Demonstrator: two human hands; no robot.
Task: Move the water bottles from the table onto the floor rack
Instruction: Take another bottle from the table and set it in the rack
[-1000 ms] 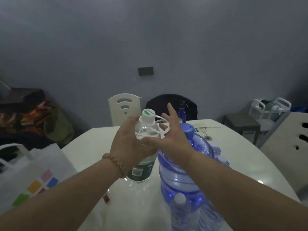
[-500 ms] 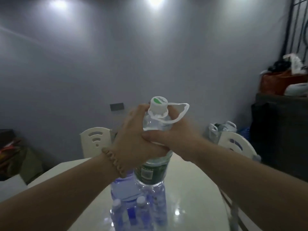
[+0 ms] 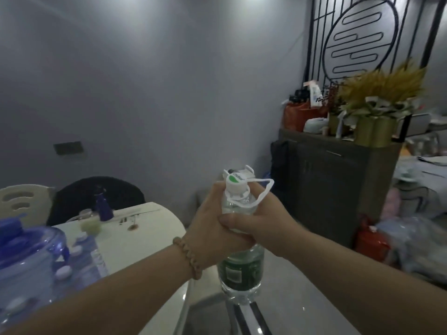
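Both hands grip the clear bottle (image 3: 240,267) at its shoulder, just under the white cap (image 3: 235,183); the left hand (image 3: 212,226) curls round the near side, the right hand (image 3: 263,221) round the far side, its thumb lying over the left fingers. The bottle hangs upright in the air, to the right of the white surface (image 3: 135,228) and apart from it. The floor rack is not in view, so this looks like the carrying step. The weight sits low, so I would hold it upright and close to the body; the thin carry loop (image 3: 262,192) looks too slight to trust alone. Find the rack by eye first, then lower it base-first. The blue jug (image 3: 26,257) and small bottles (image 3: 82,243) wait on the surface.
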